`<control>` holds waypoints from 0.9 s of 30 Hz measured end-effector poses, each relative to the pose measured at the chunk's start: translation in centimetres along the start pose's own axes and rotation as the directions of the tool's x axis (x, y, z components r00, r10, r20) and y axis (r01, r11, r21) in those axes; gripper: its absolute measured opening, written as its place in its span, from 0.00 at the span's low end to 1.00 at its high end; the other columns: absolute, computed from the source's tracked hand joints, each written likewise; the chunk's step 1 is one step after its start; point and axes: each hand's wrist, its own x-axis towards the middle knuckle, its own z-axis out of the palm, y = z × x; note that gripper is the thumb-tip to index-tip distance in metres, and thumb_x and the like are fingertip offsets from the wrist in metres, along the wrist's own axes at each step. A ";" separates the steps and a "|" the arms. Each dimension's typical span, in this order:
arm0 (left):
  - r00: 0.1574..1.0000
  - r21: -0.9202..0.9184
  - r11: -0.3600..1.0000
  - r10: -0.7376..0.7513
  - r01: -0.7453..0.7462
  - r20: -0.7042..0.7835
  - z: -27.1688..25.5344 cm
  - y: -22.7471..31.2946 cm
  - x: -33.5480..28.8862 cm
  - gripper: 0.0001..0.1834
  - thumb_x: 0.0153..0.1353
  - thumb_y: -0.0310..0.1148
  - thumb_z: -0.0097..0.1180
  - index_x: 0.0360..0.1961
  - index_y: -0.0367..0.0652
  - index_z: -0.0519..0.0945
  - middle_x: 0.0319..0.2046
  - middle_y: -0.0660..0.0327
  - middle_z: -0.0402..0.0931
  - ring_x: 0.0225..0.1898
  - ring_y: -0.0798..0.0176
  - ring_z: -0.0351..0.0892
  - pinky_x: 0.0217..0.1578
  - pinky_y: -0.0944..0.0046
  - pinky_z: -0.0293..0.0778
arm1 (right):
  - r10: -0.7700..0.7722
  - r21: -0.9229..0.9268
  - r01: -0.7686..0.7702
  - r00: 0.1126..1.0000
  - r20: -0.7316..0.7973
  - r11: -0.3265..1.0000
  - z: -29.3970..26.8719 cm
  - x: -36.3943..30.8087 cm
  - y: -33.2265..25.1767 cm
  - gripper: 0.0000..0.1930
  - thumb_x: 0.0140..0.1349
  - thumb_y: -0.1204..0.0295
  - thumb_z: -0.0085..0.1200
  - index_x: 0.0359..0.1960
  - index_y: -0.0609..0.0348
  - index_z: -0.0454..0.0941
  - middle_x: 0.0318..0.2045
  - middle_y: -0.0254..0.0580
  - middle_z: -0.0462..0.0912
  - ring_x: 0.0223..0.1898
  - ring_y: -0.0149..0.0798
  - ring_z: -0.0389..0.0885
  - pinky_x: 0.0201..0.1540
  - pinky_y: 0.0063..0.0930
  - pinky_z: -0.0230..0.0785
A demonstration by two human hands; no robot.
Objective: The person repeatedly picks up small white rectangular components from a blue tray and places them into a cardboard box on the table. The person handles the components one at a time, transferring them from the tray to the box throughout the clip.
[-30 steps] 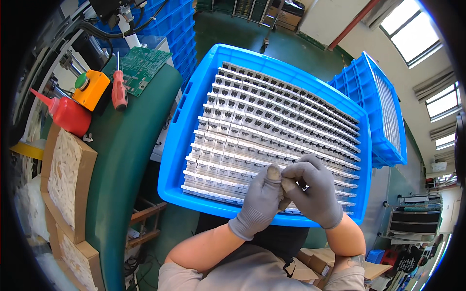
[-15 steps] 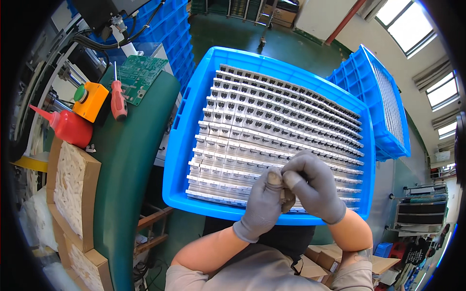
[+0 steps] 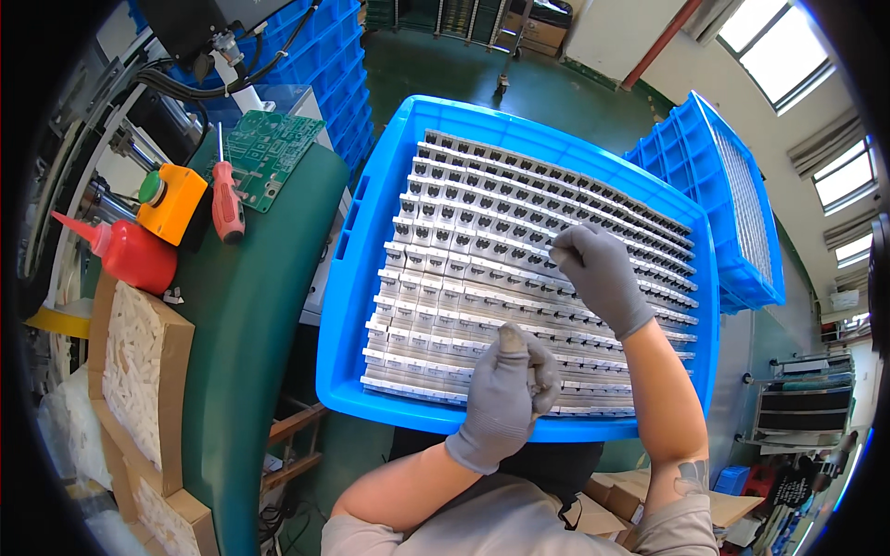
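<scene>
Both of my hands wear grey gloves and are over a blue plastic crate (image 3: 366, 306) filled with tight rows of small white plastic housings (image 3: 445, 287). My left hand (image 3: 501, 398) is at the crate's near edge, thumb up and fingers curled inward; whatever lies in its palm is hidden. Farther forward, my right hand (image 3: 601, 273) is above the middle rows, thumb and fingertips pinched together at one row. Its fingers hide anything between them. The far rows show black parts (image 3: 501, 227) in their fronts; the nearer rows look mostly white.
On the green bench (image 3: 278, 269) at left lie a red-handled screwdriver (image 3: 226, 199), a green circuit board (image 3: 269, 153), a red squeeze bottle (image 3: 139, 258) and a yellow box with a green button (image 3: 171, 204). Cardboard boxes of white pieces (image 3: 139, 380) stand nearer. Another filled blue crate (image 3: 709, 195) is at right.
My hands have parted. The right hand moved forward, away from the left, to the middle rows; the left stayed near the crate's front edge, its fingers curled. The view shifted slightly.
</scene>
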 end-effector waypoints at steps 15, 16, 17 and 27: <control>1.000 -0.033 0.999 -0.010 0.009 -0.029 0.0 1.0 -0.2 0.31 0.75 0.63 0.37 0.32 0.45 0.72 0.21 0.63 0.68 0.17 0.71 0.64 0.17 0.71 0.59 | -0.070 -0.137 0.068 0.998 -0.008 0.988 0.9 -0.3 -0.5 0.04 0.61 0.75 0.61 0.37 0.55 0.85 0.37 0.43 0.81 0.36 0.49 0.84 0.39 0.40 0.77; 0.997 -0.018 1.000 -0.017 0.016 -0.070 0.3 1.1 -0.2 0.34 0.74 0.66 0.37 0.29 0.45 0.72 0.20 0.63 0.68 0.16 0.70 0.63 0.16 0.71 0.58 | -0.078 -0.149 0.071 0.996 -0.037 0.986 0.8 -0.4 -0.6 0.05 0.60 0.75 0.61 0.37 0.55 0.86 0.37 0.43 0.82 0.36 0.49 0.84 0.39 0.40 0.77; 0.999 -0.011 1.000 -0.009 0.009 -0.053 0.2 1.0 -0.2 0.34 0.74 0.67 0.37 0.29 0.45 0.72 0.20 0.63 0.68 0.16 0.70 0.63 0.16 0.71 0.58 | -0.087 -0.161 0.075 0.994 -0.066 0.984 0.6 -0.4 -0.7 0.05 0.60 0.76 0.60 0.37 0.55 0.86 0.36 0.43 0.82 0.36 0.49 0.84 0.38 0.40 0.77; 1.000 -0.021 1.000 -0.003 0.003 -0.009 -0.5 0.5 -0.1 0.33 0.74 0.66 0.37 0.35 0.44 0.73 0.22 0.64 0.67 0.18 0.72 0.64 0.18 0.71 0.60 | -0.033 0.423 -0.083 0.965 0.260 0.902 -4.1 -2.3 -7.1 0.09 0.58 0.73 0.64 0.40 0.57 0.87 0.33 0.42 0.81 0.32 0.44 0.82 0.36 0.34 0.75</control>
